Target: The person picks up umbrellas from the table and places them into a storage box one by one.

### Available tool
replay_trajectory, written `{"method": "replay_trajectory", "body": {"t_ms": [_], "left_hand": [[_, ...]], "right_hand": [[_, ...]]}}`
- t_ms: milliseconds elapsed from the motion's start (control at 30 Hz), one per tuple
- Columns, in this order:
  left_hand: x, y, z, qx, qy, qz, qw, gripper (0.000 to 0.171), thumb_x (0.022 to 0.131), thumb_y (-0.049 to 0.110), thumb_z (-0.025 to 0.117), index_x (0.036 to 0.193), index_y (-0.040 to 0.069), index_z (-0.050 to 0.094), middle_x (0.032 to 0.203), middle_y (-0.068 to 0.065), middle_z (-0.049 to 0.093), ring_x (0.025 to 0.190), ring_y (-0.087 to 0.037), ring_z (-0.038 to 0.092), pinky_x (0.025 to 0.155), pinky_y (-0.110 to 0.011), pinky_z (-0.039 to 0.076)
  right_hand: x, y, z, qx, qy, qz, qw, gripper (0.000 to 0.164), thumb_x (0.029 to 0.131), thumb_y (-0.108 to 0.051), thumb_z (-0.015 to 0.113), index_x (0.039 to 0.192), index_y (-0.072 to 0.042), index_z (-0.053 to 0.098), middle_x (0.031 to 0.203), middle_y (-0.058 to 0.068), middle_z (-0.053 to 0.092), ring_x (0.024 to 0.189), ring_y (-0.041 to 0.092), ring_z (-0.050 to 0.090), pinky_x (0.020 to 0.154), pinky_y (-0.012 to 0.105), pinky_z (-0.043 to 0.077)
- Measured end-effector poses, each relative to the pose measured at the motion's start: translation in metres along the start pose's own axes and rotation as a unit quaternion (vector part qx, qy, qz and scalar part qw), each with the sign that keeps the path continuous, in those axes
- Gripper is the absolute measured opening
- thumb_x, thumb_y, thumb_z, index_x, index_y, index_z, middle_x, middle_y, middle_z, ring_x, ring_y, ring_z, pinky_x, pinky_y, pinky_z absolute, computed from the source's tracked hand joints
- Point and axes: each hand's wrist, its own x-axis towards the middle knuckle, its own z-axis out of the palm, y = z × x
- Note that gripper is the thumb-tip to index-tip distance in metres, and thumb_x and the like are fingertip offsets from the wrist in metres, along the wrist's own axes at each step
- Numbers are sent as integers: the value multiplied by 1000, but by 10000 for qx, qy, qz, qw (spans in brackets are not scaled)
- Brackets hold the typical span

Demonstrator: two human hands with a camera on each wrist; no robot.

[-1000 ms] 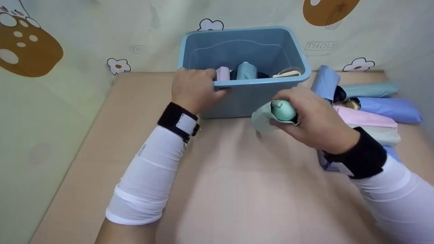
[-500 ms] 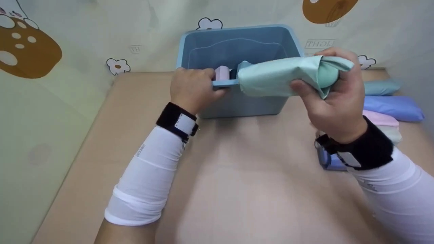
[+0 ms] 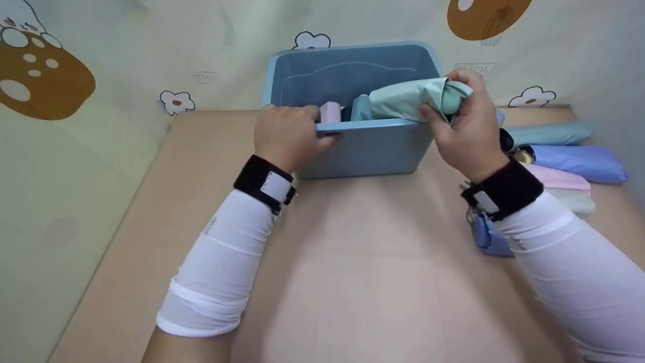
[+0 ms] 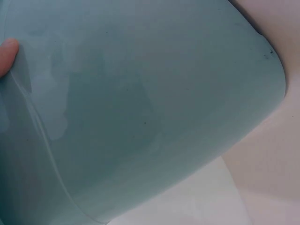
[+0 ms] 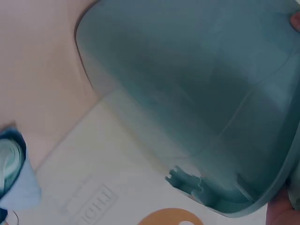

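My left hand [image 3: 288,135] grips the front left rim of a blue plastic bin [image 3: 373,148], thumb outside. In the left wrist view a fingertip [image 4: 7,56] shows by the bin's wall. With my right hand [image 3: 468,133] I hold a mint-green folded umbrella [image 3: 405,98] in its sleeve, by the end where the rounded handle shows. It lies slanted over the bin's front right rim, its far end inside the opening. Beside it in the bin are a teal umbrella [image 3: 361,107] and a pale pink one [image 3: 330,112]. The right wrist view shows mostly the bin's outer wall [image 5: 187,79].
Right of the bin lie several folded umbrellas: teal [image 3: 552,134], blue [image 3: 579,162], pink [image 3: 559,179] and grey-white [image 3: 574,201]. A blue bundle [image 3: 491,242] lies partly under my right wrist. A printed wall covering [image 3: 221,55] stands close behind the bin.
My right hand has raised the mint-green umbrella from in front of the bin, turned it sideways and brought it left and down into the opening. My left hand has stayed on the rim.
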Motion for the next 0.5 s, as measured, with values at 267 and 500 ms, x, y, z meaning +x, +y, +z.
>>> {"method": "replay_trajectory", "body": {"t_ms": [267, 500], "left_hand": [[0, 1, -3, 12, 41, 20, 10000, 57, 95, 68, 55, 82, 14, 67, 66, -5, 62, 67, -27, 59, 70, -44, 46], [-2, 1, 1, 48, -28, -19, 10000, 59, 96, 70, 54, 85, 14, 69, 65, -5, 61, 66, -26, 57, 68, -41, 43]], "right_hand": [[7, -11, 2, -884, -907, 318, 9914, 45, 100, -18, 70, 134, 3, 50, 119, 17, 62, 103, 26, 57, 94, 46, 48], [19, -22, 4, -1855, -1715, 503, 9663, 47, 101, -21, 68, 140, -3, 50, 122, 18, 66, 97, 33, 63, 90, 55, 54]]}}
